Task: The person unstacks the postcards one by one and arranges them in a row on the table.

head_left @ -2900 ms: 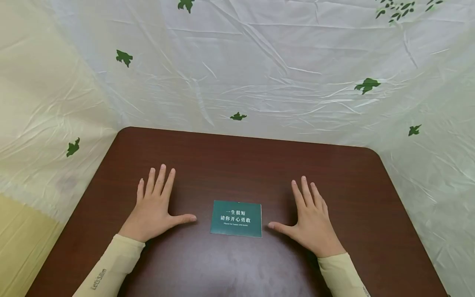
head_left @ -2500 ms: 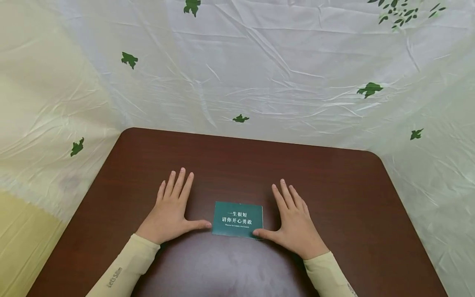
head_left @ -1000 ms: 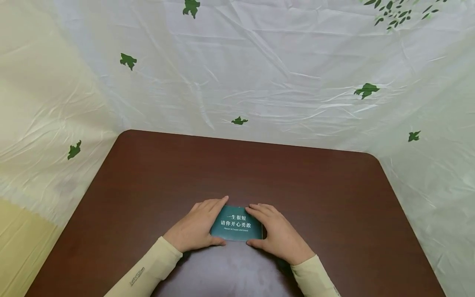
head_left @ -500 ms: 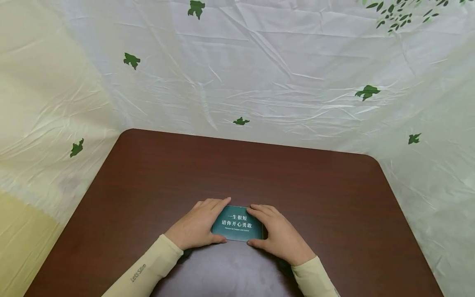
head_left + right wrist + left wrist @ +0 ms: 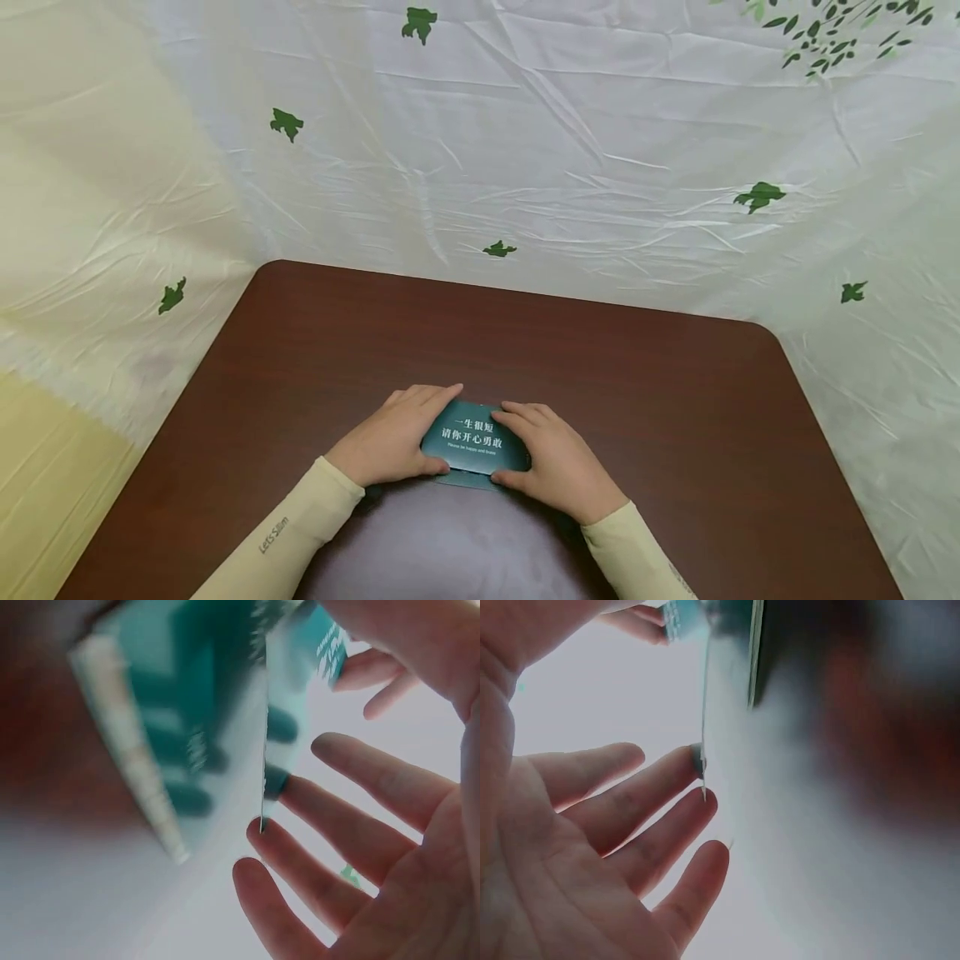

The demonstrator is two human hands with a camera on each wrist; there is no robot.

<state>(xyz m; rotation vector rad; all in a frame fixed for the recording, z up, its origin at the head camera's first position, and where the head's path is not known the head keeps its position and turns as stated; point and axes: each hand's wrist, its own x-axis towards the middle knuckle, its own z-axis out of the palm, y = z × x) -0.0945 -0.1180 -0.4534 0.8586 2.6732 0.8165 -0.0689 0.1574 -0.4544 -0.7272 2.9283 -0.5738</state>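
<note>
A green card (image 5: 472,442) with white lettering sits between both hands in the head view. My left hand (image 5: 393,435) holds its left side, thumb at the near edge and fingers toward the far edge. On the right side my right hand (image 5: 558,458) grips it the same way. A second green piece (image 5: 465,480) shows beneath the card's near edge, with a gap between them. In the right wrist view the card (image 5: 289,690) looks thin, and the lower green piece (image 5: 176,690) has a thicker pale edge; whether it is a stack or a booklet I cannot tell.
A dark brown table (image 5: 600,367) with rounded corners spreads under the hands. Wrinkled white cloth (image 5: 585,192) with green leaf prints hangs behind it and at the sides. Pale sleeves (image 5: 277,533) cover the forearms.
Both hands have come inward from either side and taken hold of the card's ends. The card has since risen slightly, and the green piece below has come into sight.
</note>
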